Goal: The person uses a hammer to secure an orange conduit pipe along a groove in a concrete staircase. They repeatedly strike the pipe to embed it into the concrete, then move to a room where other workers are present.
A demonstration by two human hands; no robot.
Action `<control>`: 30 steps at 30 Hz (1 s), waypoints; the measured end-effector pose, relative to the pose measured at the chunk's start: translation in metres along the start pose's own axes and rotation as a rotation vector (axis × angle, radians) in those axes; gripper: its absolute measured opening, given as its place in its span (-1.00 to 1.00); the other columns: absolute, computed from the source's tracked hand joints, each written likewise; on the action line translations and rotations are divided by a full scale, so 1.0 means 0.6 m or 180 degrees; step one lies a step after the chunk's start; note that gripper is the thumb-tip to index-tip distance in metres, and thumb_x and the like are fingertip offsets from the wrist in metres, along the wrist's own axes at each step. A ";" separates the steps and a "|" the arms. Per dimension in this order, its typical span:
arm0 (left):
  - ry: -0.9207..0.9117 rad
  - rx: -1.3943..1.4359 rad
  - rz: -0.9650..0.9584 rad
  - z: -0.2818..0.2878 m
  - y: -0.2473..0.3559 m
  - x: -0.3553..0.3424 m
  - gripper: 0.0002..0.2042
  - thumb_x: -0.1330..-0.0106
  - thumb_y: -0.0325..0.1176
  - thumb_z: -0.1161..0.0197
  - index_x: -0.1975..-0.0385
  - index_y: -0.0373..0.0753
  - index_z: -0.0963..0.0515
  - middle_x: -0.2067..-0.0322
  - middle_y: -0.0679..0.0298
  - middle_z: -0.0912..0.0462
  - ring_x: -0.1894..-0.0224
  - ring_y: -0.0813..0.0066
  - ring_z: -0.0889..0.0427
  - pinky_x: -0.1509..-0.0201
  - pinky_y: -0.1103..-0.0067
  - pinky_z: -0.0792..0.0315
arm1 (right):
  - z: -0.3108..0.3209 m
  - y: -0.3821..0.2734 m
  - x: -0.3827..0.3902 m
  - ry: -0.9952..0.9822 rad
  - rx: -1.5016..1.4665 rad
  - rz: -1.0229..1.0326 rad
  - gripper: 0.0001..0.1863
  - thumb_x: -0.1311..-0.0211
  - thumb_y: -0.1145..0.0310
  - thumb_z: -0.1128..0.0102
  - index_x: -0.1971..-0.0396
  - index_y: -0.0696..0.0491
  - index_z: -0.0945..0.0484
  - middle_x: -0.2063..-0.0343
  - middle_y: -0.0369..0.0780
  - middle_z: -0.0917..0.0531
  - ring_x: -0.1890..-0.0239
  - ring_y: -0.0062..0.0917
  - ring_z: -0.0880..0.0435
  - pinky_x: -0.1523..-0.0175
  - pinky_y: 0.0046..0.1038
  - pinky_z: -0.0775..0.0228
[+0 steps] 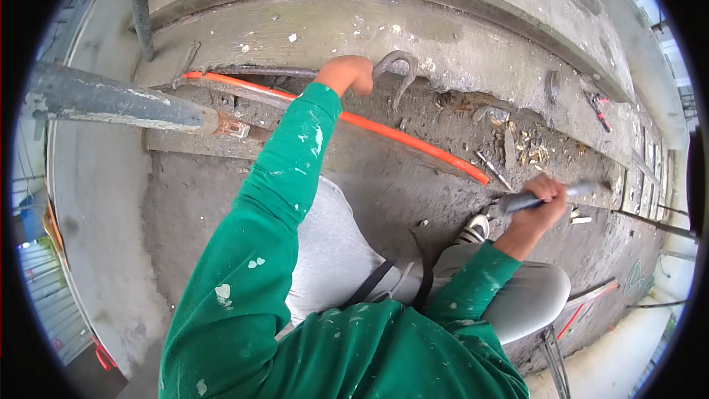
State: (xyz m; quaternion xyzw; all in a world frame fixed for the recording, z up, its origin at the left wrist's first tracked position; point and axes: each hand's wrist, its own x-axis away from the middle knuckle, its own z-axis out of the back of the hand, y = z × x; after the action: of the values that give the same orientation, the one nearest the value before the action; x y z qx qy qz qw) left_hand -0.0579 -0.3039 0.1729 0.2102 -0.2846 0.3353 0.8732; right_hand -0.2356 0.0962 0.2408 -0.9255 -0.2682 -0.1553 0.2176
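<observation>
My left hand [347,75] is closed around a crowbar [399,66], its hooked end to the right of my fist and its straight shaft running left along the concrete step edge. Lower right, my right hand [540,203] grips a motion-blurred hammer-like tool [587,189] with a dark grey handle; its far end is too smeared to make out. Between my hands, a long orange strip [399,135] slants down to the right, passing below my left fist. A thin light-coloured tool [493,170] lies beyond the strip's right end.
A grey metal prop [125,103] juts in from the left, another pole [140,7] behind it. Wood chips and rubble [524,144] lie in the broken trench. Red-and-black pliers [600,112] rest on the concrete step [325,26]. My shoe [473,229] is near my right hand.
</observation>
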 end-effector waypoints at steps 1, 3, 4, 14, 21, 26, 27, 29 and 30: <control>0.0034 0.0012 0.0011 -0.002 -0.002 0.001 -0.59 0.02 -0.33 -0.36 0.10 -0.28 -0.71 0.11 -0.04 -0.74 0.05 0.05 -0.73 -0.03 0.25 -0.58 | 0.002 -0.007 -0.014 0.0183 0.0015 0.0393 -0.75 -0.26 0.45 -0.05 0.61 -0.06 -0.27 0.70 -0.44 -0.27 0.74 -0.75 -0.22 0.66 -0.67 -0.16; 0.0118 0.0028 0.0007 -0.001 0.000 0.004 -0.59 0.02 -0.34 -0.36 0.10 -0.29 -0.71 0.12 -0.04 -0.74 0.06 0.04 -0.74 -0.03 0.24 -0.58 | 0.013 0.058 -0.022 0.0332 0.0576 0.1164 -0.76 -0.23 0.46 -0.04 0.62 -0.05 -0.29 0.71 -0.40 -0.28 0.70 -0.67 -0.30 0.61 -0.57 -0.28; 0.0150 -0.0031 -0.0107 0.007 0.013 0.001 -0.60 0.02 -0.34 -0.35 0.11 -0.29 -0.71 0.13 -0.04 -0.74 0.07 0.04 -0.74 -0.02 0.24 -0.58 | 0.035 0.148 0.000 0.0362 0.1136 0.0828 -0.79 -0.22 0.46 -0.06 0.60 -0.01 -0.32 0.72 -0.36 -0.32 0.71 -0.61 -0.32 0.61 -0.53 -0.27; 0.0258 -0.0024 -0.0130 -0.003 -0.005 0.002 -0.62 0.00 -0.33 -0.30 0.15 -0.34 -0.70 0.14 -0.10 -0.73 0.08 0.01 -0.74 0.01 0.24 -0.58 | -0.003 0.106 0.018 -0.0365 0.1622 -0.0816 -0.78 -0.22 0.47 -0.12 0.54 -0.12 -0.32 0.71 -0.50 -0.21 0.75 -0.82 -0.16 0.68 -0.66 -0.10; 0.0319 0.0032 0.0081 0.004 0.017 0.014 -0.65 0.03 -0.39 -0.29 0.19 -0.30 -0.73 0.18 -0.04 -0.75 0.09 0.03 -0.75 0.01 0.25 -0.59 | 0.034 0.134 0.010 0.0109 0.1355 0.0915 -0.76 -0.25 0.41 -0.08 0.61 -0.04 -0.30 0.71 -0.38 -0.34 0.68 -0.64 -0.36 0.55 -0.52 -0.33; 0.0316 -0.0046 -0.0238 -0.016 0.000 0.003 -0.63 0.02 -0.37 -0.31 0.16 -0.29 -0.73 0.15 -0.05 -0.74 0.07 0.03 -0.74 -0.01 0.26 -0.59 | 0.051 0.289 0.049 -0.0444 0.2893 -0.2108 -0.83 -0.18 0.44 -0.13 0.52 -0.05 -0.32 0.73 -0.44 -0.27 0.76 -0.68 -0.23 0.65 -0.55 -0.10; 0.0474 -0.0049 -0.0246 -0.005 -0.006 -0.001 -0.63 0.02 -0.36 -0.32 0.15 -0.29 -0.72 0.14 -0.05 -0.74 0.06 0.04 -0.74 -0.01 0.26 -0.59 | 0.025 0.293 0.040 -0.0530 0.3005 -0.2362 -0.81 -0.15 0.45 -0.13 0.53 -0.07 -0.29 0.74 -0.46 -0.25 0.78 -0.70 -0.19 0.68 -0.55 -0.07; 0.0383 0.0002 -0.0137 -0.013 -0.008 -0.002 -0.62 0.03 -0.37 -0.32 0.14 -0.27 -0.73 0.15 -0.05 -0.74 0.06 0.04 -0.74 -0.01 0.26 -0.59 | 0.024 0.212 0.017 -0.0537 0.2735 -0.1773 -0.78 -0.11 0.46 -0.16 0.53 -0.09 -0.29 0.72 -0.47 -0.24 0.77 -0.73 -0.17 0.68 -0.56 -0.05; 0.0357 0.0017 -0.0068 -0.010 -0.013 -0.003 -0.62 0.04 -0.37 -0.33 0.14 -0.27 -0.73 0.15 -0.05 -0.74 0.06 0.04 -0.74 -0.01 0.26 -0.59 | -0.010 0.181 0.036 -0.0176 0.2183 -0.1286 -0.78 -0.13 0.49 -0.15 0.54 -0.10 -0.29 0.71 -0.48 -0.25 0.76 -0.75 -0.17 0.69 -0.58 -0.04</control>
State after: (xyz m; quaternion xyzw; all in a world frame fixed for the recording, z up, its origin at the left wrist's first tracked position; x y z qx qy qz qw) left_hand -0.0514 -0.3068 0.1661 0.1965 -0.2320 0.3380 0.8907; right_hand -0.1580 0.0198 0.2199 -0.7316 -0.4869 -0.0714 0.4718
